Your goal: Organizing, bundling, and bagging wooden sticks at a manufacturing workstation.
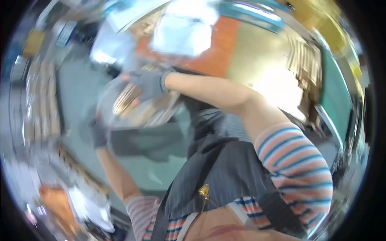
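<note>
The gloved right hand (148, 83) is curled closed over the top of a clear plastic bag (109, 100); the gloved left hand (99, 132) is at its left side, too blurred to tell its closure. The bag, between them above the grey-green floor (78, 84), looks soft, slippery and fairly light, best held from both sides. No writing is legible on it.

left hand (99, 131): gloved, blurred | right hand (150, 83): gloved, extended leftward
</note>
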Available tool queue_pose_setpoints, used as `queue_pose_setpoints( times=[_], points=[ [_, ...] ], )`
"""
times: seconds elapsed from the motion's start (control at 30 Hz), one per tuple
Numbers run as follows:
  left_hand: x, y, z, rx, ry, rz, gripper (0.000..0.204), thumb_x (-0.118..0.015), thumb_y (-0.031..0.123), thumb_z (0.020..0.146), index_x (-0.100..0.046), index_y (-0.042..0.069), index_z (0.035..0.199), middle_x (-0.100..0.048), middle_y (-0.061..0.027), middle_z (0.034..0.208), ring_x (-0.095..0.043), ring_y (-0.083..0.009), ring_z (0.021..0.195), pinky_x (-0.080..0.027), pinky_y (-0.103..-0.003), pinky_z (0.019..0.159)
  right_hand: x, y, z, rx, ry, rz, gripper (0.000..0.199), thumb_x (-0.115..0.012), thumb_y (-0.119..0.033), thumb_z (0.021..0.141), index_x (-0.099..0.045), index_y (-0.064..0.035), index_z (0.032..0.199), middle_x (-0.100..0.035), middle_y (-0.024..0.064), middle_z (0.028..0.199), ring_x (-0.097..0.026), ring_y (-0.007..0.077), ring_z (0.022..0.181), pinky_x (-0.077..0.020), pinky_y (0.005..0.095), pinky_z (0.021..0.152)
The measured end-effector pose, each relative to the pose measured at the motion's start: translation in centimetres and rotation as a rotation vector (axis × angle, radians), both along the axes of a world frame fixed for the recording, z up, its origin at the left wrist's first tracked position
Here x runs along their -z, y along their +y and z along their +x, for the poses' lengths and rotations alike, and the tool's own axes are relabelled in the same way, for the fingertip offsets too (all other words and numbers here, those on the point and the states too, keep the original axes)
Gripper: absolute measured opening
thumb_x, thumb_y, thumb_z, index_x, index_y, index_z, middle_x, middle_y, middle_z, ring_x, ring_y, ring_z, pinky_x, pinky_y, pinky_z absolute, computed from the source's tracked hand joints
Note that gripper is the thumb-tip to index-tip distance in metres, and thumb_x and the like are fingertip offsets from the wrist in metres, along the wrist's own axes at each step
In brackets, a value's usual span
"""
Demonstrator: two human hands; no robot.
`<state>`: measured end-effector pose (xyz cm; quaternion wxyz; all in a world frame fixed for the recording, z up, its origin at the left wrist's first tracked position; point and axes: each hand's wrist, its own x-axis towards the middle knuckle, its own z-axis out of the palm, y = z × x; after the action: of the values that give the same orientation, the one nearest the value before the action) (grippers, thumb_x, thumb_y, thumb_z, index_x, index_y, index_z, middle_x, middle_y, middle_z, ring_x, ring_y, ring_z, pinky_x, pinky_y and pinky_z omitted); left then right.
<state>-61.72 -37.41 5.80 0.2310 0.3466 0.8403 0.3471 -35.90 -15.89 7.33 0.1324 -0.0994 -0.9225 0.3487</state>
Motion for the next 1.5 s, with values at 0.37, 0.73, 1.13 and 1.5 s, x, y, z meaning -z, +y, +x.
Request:
queue_pose_setpoints(
  times=[0.37, 0.73, 1.13, 1.5],
  points=[
    [-9.5, 11.7, 12.6, 0.268, 0.280, 0.344, 0.032, -0.052, 0.022, 0.091, -0.056, -0.004, 0.109, -0.059, -0.0124, 0.103, -0.054, -0.0198, 0.093, -0.042, -0.030, 0.085, -3.9, 18.4, 52.0, 1.859, -0.494, 0.323, 0.084, -0.065, -0.057, 0.067, -0.046, 0.0027, 0.122, -0.052, 0.0250, 0.119, -0.051, 0.0351, 0.110, -0.0412, 0.0396, 0.093],
    [1.5, 41.1, 56.5, 1.009, -0.150, 0.068, 0.051, -0.056, 0.044, 0.085, -0.057, -0.003, 0.105, -0.061, -0.0194, 0.097, -0.059, -0.0284, 0.095, -0.045, -0.036, 0.079, 0.8, 16.7, 62.7, 2.057, -0.370, -0.465, 0.098, -0.047, -0.071, 0.072, -0.039, 0.0078, 0.129, -0.047, 0.0308, 0.124, -0.050, 0.0370, 0.113, -0.0397, 0.0407, 0.096],
    [-0.2, 40.1, 63.6, 0.902, -0.870, -0.206, 0.066, -0.073, 0.042, 0.072, -0.055, -0.007, 0.112, -0.062, -0.0127, 0.102, -0.060, -0.0180, 0.088, -0.047, -0.028, 0.078, 1.2, 11.9, 51.8, 1.064, 1.132, -1.441, 0.043, -0.065, -0.019, 0.082, -0.050, 0.0004, 0.118, -0.062, 0.0085, 0.100, -0.061, 0.0146, 0.086, -0.0501, 0.0274, 0.076],
    [-10.3, 32.3, 54.1, 1.325, -0.782, 0.550, 0.090, -0.080, 0.007, 0.060, -0.029, 0.002, 0.133, -0.050, -0.0076, 0.123, -0.050, -0.0165, 0.109, -0.041, -0.031, 0.094, -8.0, 7.3, 46.9, 0.712, 1.040, -0.555, 0.112, -0.082, -0.011, 0.061, -0.006, -0.0058, 0.144, -0.038, 0.0114, 0.132, -0.043, 0.0213, 0.118, -0.0377, 0.0334, 0.098]
  ],
)
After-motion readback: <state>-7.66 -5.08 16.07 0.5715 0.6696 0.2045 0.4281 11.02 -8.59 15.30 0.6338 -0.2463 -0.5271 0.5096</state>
